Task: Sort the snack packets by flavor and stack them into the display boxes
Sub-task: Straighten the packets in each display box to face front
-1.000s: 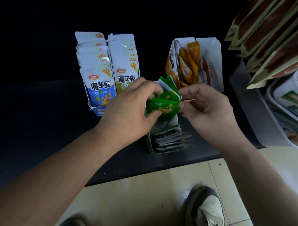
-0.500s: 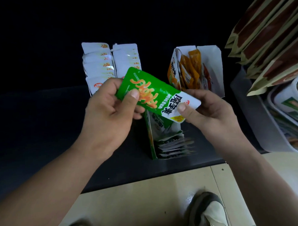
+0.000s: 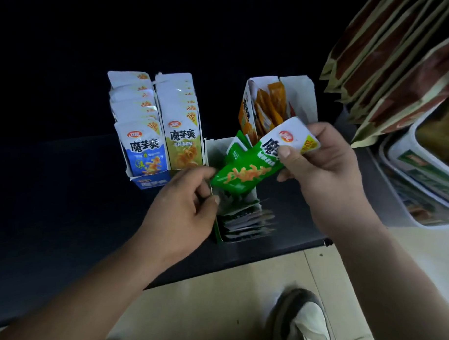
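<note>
Pinching the white top end of the green packet (image 3: 243,175), right hand (image 3: 327,173) sets thumb on the front, fingers curled behind. Packet slants down-left from those fingers, over the open green display box (image 3: 218,233). Left hand (image 3: 181,209) fingers curl at the packet's lower edge; grip or mere touch, cannot tell. Blue packets (image 3: 145,151) and olive packets (image 3: 185,145) stand just beyond the left fingertips, orange box (image 3: 248,112) beyond the right thumb. Counter edge (image 3: 240,262) runs below both wrists.

2 filled boxes (image 3: 151,181) stand left; right of them the far box (image 3: 299,96), the near box (image 3: 215,150) (partly hidden) in front.
</note>
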Demonstrator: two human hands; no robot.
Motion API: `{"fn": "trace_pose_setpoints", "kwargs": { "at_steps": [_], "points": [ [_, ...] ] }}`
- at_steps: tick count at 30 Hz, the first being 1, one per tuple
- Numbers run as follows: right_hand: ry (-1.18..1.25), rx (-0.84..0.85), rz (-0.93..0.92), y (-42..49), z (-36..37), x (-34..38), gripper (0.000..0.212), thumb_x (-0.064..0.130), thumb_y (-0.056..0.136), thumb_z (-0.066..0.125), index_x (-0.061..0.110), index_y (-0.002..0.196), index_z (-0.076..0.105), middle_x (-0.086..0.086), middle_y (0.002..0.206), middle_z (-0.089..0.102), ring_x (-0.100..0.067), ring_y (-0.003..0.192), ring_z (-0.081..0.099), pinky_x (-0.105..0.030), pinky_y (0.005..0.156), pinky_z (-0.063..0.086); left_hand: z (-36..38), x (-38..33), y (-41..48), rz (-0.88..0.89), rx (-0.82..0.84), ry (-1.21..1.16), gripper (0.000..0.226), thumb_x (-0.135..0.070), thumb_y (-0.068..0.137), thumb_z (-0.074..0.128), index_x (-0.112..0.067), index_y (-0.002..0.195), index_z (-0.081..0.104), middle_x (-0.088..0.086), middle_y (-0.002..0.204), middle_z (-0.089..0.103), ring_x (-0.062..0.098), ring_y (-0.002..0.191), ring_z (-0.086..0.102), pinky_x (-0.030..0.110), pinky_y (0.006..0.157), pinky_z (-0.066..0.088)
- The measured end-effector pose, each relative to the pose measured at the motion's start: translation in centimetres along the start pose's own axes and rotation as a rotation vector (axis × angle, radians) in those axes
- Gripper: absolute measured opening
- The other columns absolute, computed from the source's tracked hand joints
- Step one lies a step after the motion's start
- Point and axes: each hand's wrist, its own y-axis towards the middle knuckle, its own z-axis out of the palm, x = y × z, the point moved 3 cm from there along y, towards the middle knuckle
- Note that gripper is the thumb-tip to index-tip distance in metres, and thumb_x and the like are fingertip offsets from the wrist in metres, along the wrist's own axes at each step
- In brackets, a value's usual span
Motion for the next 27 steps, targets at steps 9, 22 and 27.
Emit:
{"fn": "trace_pose_setpoints", "kwargs": {
  "at_steps": [9, 22, 27],
  "points": [
    [-0.395, 0.224, -0.117, -0.8, 0.9, -1.1, 0.019, 0.006, 0.093, 0.076, 0.024, 0.091, 0.069, 0.009, 0.085, 0.069, -0.002, 0.072, 0.061, -0.016, 0.064, 0.046, -0.3, -0.1, 0.5, 0.037, -0.045, 0.01, 0.032, -0.009, 0.091, 0.069, -0.023, 0.121, 0.071, -0.013, 0.096, 0.054, 0.009, 0.071, 0.056, 0.019, 0.068, 0.046],
    [-0.443, 0.227, -0.182, -0.8, 1.1, -1.5, 0.041, -0.016, 0.088, 0.057, 0.014, 0.11, 0.077, -0.009, 0.099, 0.061, -0.015, 0.088, 0.061, -0.015, 0.079, 0.047, -2.1, -1.9, 3.5, 0.276, -0.019, 0.113, 0.03, -0.012, 0.094, 0.069, -0.02, 0.123, 0.072, -0.014, 0.117, 0.059, 0.0, 0.081, 0.058, 0.022, 0.077, 0.049],
    [-0.478, 0.106, -0.157, -0.7, 0.7, -1.9, 0.033, -0.007, 0.09, 0.063, 0.015, 0.111, 0.075, -0.007, 0.097, 0.057, -0.015, 0.084, 0.061, -0.013, 0.076, 0.045, -0.9, -3.2, 6.2, 0.455, 0.188, 0.338, 0.051, -0.016, 0.089, 0.076, -0.021, 0.138, 0.064, -0.01, 0.138, 0.056, 0.009, 0.103, 0.064, 0.037, 0.085, 0.057]
  ]
}}
